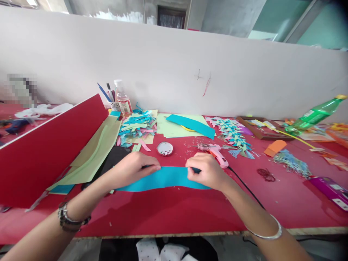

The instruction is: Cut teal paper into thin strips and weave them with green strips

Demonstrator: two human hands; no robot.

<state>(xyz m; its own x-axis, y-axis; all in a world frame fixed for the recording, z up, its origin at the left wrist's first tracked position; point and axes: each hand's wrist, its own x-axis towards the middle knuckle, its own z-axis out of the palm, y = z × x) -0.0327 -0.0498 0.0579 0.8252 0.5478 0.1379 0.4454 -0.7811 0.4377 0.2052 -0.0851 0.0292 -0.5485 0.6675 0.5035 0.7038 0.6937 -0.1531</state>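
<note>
A wide strip of blue paper (171, 177) stretches between my two hands, just above the red tabletop. My left hand (137, 167) is closed, pinching the strip's upper edge left of its middle. On the other side my right hand (205, 169) pinches the same edge between thumb and fingers. Part of each end of the strip is hidden behind my hands. Just beyond my right hand lies a pink glue gun (216, 152), its black cord running to the right. A round lid (164, 148) with dark specks rests beyond the strip.
Cut paper strips (138, 125) lie heaped at the back left, near a clear bottle (124, 101). Green sheets (174, 127) carry another blue strip (190, 125). A fringed paper piece (231, 132), a green bottle (315, 116) and a purple power strip (330, 190) are rightward. A red divider (54, 156) stands left.
</note>
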